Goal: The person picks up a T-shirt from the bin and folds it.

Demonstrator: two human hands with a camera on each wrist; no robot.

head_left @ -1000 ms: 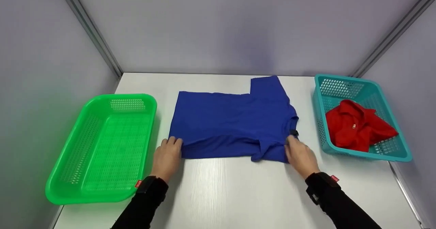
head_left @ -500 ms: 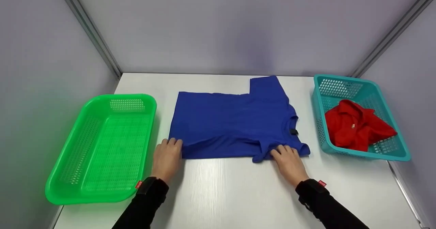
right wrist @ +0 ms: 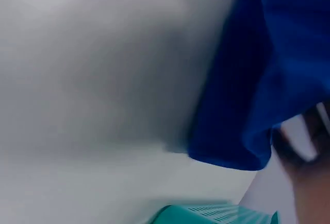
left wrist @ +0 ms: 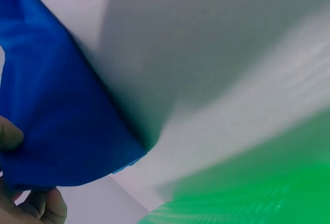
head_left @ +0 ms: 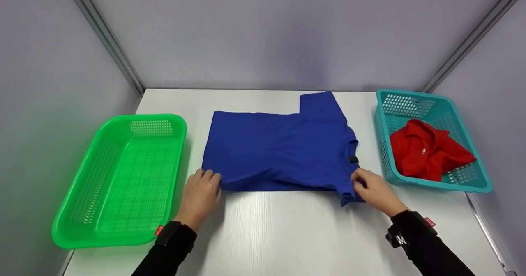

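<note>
A blue T-shirt (head_left: 275, 144) lies across the table, its collar toward the right and one sleeve pointing to the back. Its near side is partly folded over, with loose creases along the front edge. My left hand (head_left: 201, 196) pinches the hem at the near left corner; in the left wrist view the thumb (left wrist: 9, 134) lies on the cloth and the fingers sit below its edge. By the near shoulder, my right hand (head_left: 378, 192) pinches the fabric just in front of the collar's black label (head_left: 353, 159). The near sleeve hangs bunched beside that hand.
A green basket (head_left: 181, 144) stands at the left, close to my left forearm. The teal basket (head_left: 485, 181) on the right holds a red garment (head_left: 429, 150). Grey panels (head_left: 246, 33) wall the white table (head_left: 263, 235) at the back and sides.
My right hand shifted left along the near edge, then right again to the shoulder beside the collar. The near sleeve is now pulled toward me. My left hand stays at the hem corner.
</note>
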